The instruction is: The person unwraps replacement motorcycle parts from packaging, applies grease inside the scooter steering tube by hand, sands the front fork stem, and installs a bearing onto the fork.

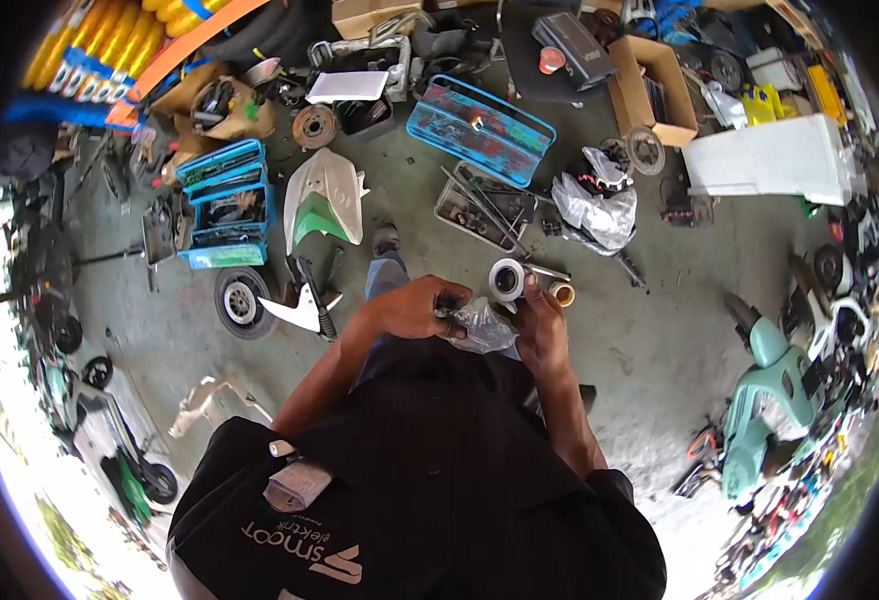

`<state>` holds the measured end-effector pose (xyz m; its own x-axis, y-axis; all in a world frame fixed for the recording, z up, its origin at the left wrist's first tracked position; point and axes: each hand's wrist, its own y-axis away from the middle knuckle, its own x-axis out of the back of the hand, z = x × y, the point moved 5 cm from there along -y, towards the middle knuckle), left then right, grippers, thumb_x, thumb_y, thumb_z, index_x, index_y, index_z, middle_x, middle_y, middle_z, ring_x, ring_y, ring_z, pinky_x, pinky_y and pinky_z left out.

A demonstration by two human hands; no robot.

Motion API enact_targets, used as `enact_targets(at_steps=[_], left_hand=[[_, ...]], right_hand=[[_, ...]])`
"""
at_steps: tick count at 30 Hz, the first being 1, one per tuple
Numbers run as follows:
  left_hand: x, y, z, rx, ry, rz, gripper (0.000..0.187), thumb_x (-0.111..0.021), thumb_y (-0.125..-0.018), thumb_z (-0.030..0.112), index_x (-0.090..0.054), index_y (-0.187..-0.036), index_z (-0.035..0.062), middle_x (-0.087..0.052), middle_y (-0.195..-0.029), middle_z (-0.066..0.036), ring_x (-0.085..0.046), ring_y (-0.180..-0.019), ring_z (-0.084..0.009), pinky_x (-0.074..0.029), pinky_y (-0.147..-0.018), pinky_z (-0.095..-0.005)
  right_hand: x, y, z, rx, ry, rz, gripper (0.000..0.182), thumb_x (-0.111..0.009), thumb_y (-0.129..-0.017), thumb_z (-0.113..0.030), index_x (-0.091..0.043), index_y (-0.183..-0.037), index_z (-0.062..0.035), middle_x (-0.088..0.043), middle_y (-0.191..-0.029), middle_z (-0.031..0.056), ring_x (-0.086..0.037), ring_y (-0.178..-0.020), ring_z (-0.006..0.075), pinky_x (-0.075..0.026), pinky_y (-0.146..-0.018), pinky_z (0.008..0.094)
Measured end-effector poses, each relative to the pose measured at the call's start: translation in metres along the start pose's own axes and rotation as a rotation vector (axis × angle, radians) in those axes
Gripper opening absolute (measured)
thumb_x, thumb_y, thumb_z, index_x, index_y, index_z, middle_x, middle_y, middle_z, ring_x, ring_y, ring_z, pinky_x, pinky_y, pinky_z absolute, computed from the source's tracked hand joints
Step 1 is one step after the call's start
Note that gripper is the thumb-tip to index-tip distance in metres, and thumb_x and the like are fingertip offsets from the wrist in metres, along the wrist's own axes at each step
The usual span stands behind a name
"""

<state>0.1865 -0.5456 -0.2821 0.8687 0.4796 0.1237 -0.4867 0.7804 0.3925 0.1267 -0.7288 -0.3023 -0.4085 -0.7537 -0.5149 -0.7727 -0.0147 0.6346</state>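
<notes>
Clear plastic bag: one, crumpled, above the floor; left hand pinched on its near-left side. Contents, if any, cannot be told; a loose mouth could spill them.
White round part, dark-centred: one, aloft, right hand clamped on it, thumb upward; a shallow hold could let it slip and chip.
Parts tray: near-right corner just ahead; a dropped piece could get lost among its contents.

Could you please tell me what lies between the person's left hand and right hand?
In the head view, some crumpled clear plastic lies between the left hand and the right hand.
</notes>
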Motion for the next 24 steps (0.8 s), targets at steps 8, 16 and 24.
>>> enact_targets(at_steps=[8, 16, 24], left_hand=[[0.057, -0.039, -0.082, -0.024, -0.059, -0.517, 0.033, -0.083, -0.081, 0.019, -0.057, -0.093, 0.0037, -0.056, -0.080, -0.003, -0.049, -0.080, -0.0127, -0.043, -0.078, -0.0335], [0.030, -0.134, -0.182, 0.136, -0.056, -0.606, 0.029, -0.083, -0.081, 0.019, -0.061, -0.095, 0.0043, -0.063, -0.091, -0.002, -0.055, -0.089, -0.0126, -0.046, -0.087, -0.0306], [-0.086, -0.248, -0.445, 0.041, -0.125, -0.341, 0.024, -0.075, -0.089, 0.019, -0.061, -0.100, 0.0026, -0.067, -0.096, -0.005, -0.058, -0.092, -0.0135, -0.047, -0.086, -0.0310]], right_hand=[[0.028, -0.061, 0.145, 0.153, -0.681, 0.345, 0.044, -0.065, -0.099, -0.042, -0.062, -0.122, -0.0044, -0.066, -0.112, 0.0065, -0.058, -0.110, 0.0210, -0.045, -0.098, 0.0429], [0.118, -0.100, 0.286, 0.341, -1.034, 0.521, 0.042, -0.068, -0.099, -0.026, -0.060, -0.126, 0.0051, -0.066, -0.120, 0.0157, -0.061, -0.118, 0.0315, -0.050, -0.104, 0.0389], [0.401, -0.274, 0.513, -0.055, 0.170, 1.032, 0.034, -0.087, -0.076, -0.027, -0.074, -0.091, 0.0008, -0.072, -0.088, 0.0157, -0.069, -0.076, 0.0215, -0.055, -0.073, 0.0372]])
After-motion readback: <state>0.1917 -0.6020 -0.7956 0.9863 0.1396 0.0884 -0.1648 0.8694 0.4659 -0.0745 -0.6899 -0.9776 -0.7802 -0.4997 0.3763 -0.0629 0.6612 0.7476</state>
